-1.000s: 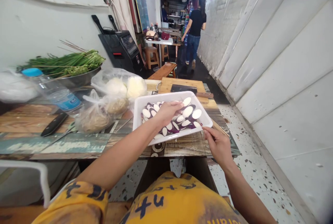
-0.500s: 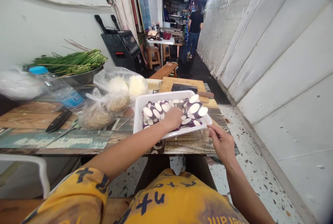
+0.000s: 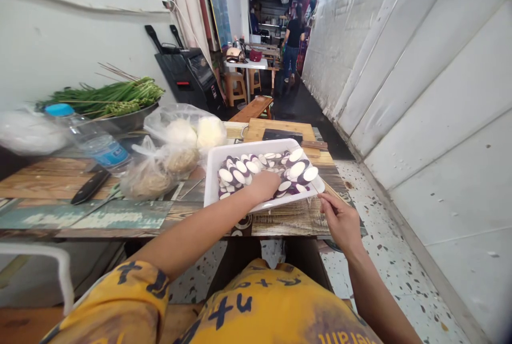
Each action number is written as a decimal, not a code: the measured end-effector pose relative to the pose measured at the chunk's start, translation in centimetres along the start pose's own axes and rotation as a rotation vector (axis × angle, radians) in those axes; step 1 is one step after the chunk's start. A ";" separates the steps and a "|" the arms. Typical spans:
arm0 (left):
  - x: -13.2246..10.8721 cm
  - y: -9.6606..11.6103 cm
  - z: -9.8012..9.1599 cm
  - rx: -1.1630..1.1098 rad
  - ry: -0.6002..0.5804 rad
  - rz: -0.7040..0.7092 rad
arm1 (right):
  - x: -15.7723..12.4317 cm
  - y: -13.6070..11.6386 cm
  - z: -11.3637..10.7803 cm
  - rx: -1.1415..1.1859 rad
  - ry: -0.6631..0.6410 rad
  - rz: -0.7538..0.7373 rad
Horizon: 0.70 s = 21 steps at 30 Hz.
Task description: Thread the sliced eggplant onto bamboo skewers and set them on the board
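A white plastic tray [image 3: 212, 173] stands on the table in front of me, holding many oval eggplant slices [image 3: 240, 166] with pale faces and purple skin. My left hand [image 3: 264, 186] is down among them, fingers curled and their tips hidden; what they grip is not visible. At the tray's right front corner, my right hand [image 3: 340, 218] pinches the end of a thin skewer [image 3: 316, 188] between thumb and fingers. The skewer slants up over the tray, and several larger eggplant slices [image 3: 297, 169] cluster at its far end.
Behind the tray, a cleaver [image 3: 314, 145] lies on a cutting board [image 3: 260, 129]. Left are plastic bags [image 3: 148, 173] of food, a water bottle [image 3: 102, 146], a black-handled knife [image 3: 91, 186] and a metal bowl [image 3: 132, 119] of greens. A person [image 3: 294, 40] stands far down the passage.
My left hand has shifted slightly and its fingers sit deeper among the slices. The skewer's slices have dipped a little to the left. The person at the back has moved farther away.
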<state>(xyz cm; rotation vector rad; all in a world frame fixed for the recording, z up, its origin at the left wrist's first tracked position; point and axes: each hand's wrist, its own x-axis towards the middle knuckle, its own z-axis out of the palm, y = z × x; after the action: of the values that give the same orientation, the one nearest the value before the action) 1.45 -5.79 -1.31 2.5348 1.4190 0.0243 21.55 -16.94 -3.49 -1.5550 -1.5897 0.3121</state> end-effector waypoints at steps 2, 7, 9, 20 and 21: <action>0.3 -0.6 -0.3 -0.200 0.153 -0.035 | -0.1 0.2 -0.1 0.002 0.009 0.013; 1.1 -1.8 -0.6 -0.912 0.321 -0.280 | -0.3 0.5 -0.5 -0.003 0.005 0.022; 1.2 -1.9 -0.6 -1.205 0.308 -0.335 | -0.4 0.6 -0.5 -0.013 -0.002 0.020; 0.7 -1.2 -2.5 -1.953 0.341 -0.514 | -2.2 0.5 -0.6 -0.051 -0.080 -0.072; 0.6 -1.2 -2.5 -1.970 0.338 -0.517 | -2.2 0.4 -0.6 -0.059 -0.088 -0.082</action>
<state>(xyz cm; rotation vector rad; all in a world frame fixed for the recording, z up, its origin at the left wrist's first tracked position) 0.47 -4.18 0.82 0.5389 0.9892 1.1079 21.90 -19.08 -4.35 -1.5343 -1.7401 0.2945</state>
